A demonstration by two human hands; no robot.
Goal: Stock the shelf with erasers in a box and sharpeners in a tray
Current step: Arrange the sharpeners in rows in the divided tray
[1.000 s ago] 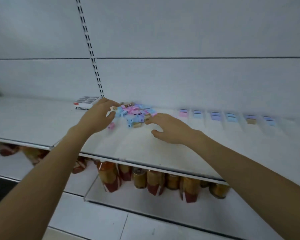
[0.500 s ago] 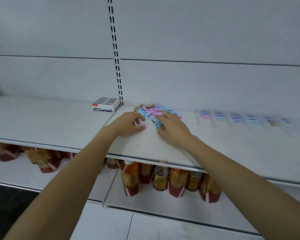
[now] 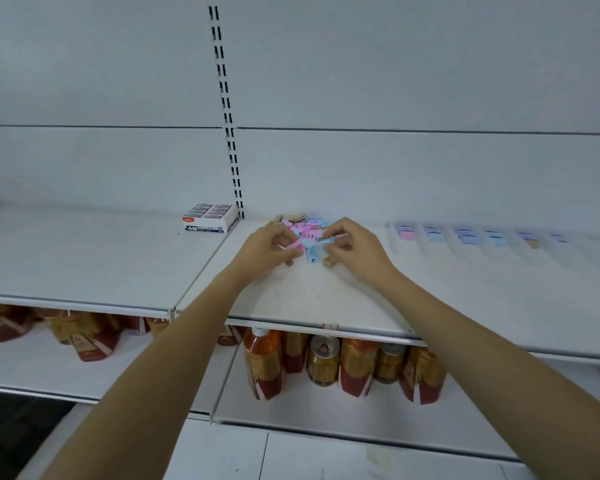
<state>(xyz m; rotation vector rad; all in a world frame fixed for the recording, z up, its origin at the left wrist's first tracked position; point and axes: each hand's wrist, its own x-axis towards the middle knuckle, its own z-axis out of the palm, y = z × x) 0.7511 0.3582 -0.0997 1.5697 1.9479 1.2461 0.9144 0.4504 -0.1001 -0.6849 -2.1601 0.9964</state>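
Sharpeners [image 3: 307, 230] now sit between hands that have closed in: left hand [image 3: 267, 247] pinches a pink one, right hand [image 3: 357, 249] another; tray [image 3: 551, 258] waits at 3 o'clock.

Eraser box [image 3: 210, 218] left of sharpener pile [image 3: 306, 227], tray [image 3: 478, 252] farther right

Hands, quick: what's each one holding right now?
Left hand: fingers curled, pinching a pink sharpener.
Right hand: fingers curled, pinching a blue sharpener at the pile.

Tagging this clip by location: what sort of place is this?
Probably a shop aisle: white retail shelving on a slotted upright, drinks stocked below, and pastel sharpeners set out in a row.
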